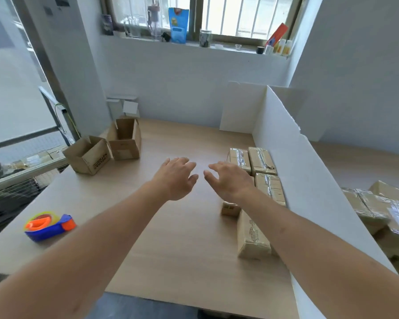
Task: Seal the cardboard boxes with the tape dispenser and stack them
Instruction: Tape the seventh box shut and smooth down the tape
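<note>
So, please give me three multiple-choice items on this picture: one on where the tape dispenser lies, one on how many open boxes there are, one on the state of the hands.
1. Where is the tape dispenser?
A. On the table's near left part
B. On the windowsill
C. In the right hand

2. How many open boxes stand at the table's far left?
A. None
B. Two
C. Five

3. What are the hands doing?
A. Both hold one box
B. The left grips the dispenser
C. Both are open and hold nothing

Answers:
1. A: it lies on the table, left of the left forearm, apart from both hands.
2. B: one open box and another stand side by side, flaps up.
3. C: the left hand and right hand hang over the table with fingers spread.
</note>
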`<state>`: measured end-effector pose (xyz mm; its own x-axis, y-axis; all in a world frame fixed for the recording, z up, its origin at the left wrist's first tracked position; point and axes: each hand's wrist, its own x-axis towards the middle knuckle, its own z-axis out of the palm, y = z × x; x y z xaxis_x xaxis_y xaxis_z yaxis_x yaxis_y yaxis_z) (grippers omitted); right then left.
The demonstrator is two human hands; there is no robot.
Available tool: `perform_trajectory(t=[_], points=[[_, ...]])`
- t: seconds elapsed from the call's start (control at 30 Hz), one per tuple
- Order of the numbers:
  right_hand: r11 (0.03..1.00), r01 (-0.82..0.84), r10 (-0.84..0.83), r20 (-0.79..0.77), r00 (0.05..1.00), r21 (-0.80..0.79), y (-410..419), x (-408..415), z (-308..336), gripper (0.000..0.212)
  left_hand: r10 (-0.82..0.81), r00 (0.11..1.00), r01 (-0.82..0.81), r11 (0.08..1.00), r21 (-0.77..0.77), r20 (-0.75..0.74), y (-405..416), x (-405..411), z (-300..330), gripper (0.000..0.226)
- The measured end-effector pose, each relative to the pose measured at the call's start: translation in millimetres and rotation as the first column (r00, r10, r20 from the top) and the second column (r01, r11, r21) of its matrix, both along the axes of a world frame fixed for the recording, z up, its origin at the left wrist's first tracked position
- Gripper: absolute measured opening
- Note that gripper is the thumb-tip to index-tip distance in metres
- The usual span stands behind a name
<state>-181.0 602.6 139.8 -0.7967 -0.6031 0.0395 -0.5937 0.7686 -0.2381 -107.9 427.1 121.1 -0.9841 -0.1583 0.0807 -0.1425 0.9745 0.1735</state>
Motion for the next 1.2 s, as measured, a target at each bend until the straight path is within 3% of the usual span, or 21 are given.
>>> perform_trajectory(t=[0.23, 0.7, 0.97, 1.2], points=[[0.999, -0.045, 0.045, -0.038, 0.998, -0.005, -110, 54, 14, 0.056, 0.042, 0.999, -0.043, 0.999, -0.024, -0.031, -105, 62, 17, 0.052], [0.987, -0.159, 0.158, 0.048, 0.986, 0.026, -348, 167, 4, 0.051, 0.132, 0.991, -0.130, 0.990, -0.047, 0.032, -343, 192, 15, 0.047], [0.975, -0.221, 0.215, 0.123, 0.969, 0.036, -450, 157, -22, 0.052, 0.184, 0.979, -0.183, 0.983, -0.012, 0.086, -432, 194, -2, 0.043], [0.978, -0.201, 0.188, 0.202, 0.961, 0.050, -539, 96, -76, 0.049, 0.177, 0.972, -0.176, 0.984, -0.018, 0.152, -518, 128, -52, 0.049]])
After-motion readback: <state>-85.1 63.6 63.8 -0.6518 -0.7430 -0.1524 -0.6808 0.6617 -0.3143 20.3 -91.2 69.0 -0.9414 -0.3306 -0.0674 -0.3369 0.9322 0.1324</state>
